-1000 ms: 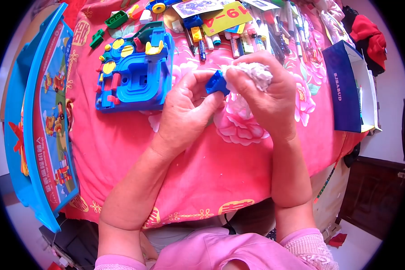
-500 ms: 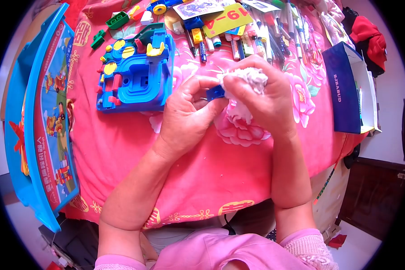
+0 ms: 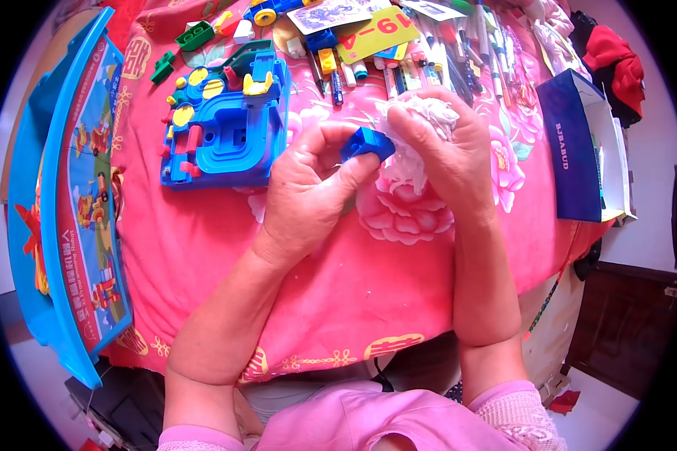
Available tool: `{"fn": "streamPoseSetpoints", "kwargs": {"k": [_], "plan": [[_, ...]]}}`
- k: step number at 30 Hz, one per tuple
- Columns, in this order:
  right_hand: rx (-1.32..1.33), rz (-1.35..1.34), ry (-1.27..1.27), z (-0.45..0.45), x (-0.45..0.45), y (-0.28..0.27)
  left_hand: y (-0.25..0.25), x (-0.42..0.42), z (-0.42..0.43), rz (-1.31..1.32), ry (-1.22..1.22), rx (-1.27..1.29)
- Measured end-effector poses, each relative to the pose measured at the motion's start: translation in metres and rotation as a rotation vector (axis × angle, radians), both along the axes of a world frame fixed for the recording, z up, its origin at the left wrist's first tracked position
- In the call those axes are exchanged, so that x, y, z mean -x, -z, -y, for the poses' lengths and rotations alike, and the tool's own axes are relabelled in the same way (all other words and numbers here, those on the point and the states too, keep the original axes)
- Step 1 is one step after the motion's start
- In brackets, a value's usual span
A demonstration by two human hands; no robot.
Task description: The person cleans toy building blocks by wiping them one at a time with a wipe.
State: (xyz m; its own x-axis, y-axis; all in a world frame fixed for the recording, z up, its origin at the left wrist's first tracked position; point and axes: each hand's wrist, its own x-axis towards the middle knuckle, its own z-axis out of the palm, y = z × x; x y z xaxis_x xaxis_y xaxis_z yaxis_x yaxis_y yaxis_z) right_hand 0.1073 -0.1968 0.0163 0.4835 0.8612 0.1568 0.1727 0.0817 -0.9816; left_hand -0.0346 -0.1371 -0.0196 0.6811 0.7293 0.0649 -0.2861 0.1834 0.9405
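Between the thumb and fingers of my left hand (image 3: 308, 180) is a small blue toy block (image 3: 367, 144), tilted, with a hollow side showing. My right hand (image 3: 455, 154) is closed round a crumpled white tissue (image 3: 432, 116), part of which hangs below the fingers. The tissue is close beside the block; whether they touch I cannot tell. To the left of my left hand stands a blue toy game base (image 3: 271, 161) with red and yellow pieces on it.
Pens and markers (image 3: 466, 71) lie scattered at the back, near a yellow card (image 3: 380, 34). Green blocks (image 3: 195, 35) lie at the back left. A blue toy box lid (image 3: 53, 225) stands along the left edge, a navy box (image 3: 572, 150) at the right. Pink floral cloth (image 3: 338, 301) covers the table.
My right hand has drawn slightly right with the tissue, away from the block. The blue block has turned in my left hand, and more of it shows now.
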Motion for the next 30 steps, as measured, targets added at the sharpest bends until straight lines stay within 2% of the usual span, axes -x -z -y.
{"fn": "streamPoseSetpoints", "kwargs": {"k": [4,10,13,16,22,25,28,29,30], "plan": [[0.032,-0.035,-0.123,0.0,0.0,-0.003,-0.002,0.001,0.001,0.067,-0.008,0.168],[0.066,-0.049,-0.262,0.003,-0.001,-0.005,0.001,0.0,0.0,0.112,-0.005,0.168],[0.097,-0.079,-0.31,0.006,-0.006,-0.01,-0.006,0.005,-0.004,0.116,0.15,0.255],[0.09,-0.11,-0.347,0.008,-0.011,-0.013,-0.004,0.007,-0.006,0.261,0.25,0.358],[0.111,-0.142,-0.264,0.006,-0.008,-0.012,-0.004,0.005,-0.006,0.275,0.215,0.386],[0.097,-0.094,-0.265,0.004,-0.007,-0.006,-0.009,0.004,-0.002,0.111,0.11,0.34],[0.057,-0.104,-0.185,0.0,-0.002,-0.005,-0.012,0.012,-0.011,-0.048,0.206,0.36],[0.04,-0.184,-0.112,0.002,-0.002,-0.005,-0.011,0.009,-0.009,-0.009,0.154,0.363],[-0.016,-0.148,-0.085,0.002,-0.003,-0.004,-0.01,0.004,-0.005,0.032,0.101,0.367]]}}
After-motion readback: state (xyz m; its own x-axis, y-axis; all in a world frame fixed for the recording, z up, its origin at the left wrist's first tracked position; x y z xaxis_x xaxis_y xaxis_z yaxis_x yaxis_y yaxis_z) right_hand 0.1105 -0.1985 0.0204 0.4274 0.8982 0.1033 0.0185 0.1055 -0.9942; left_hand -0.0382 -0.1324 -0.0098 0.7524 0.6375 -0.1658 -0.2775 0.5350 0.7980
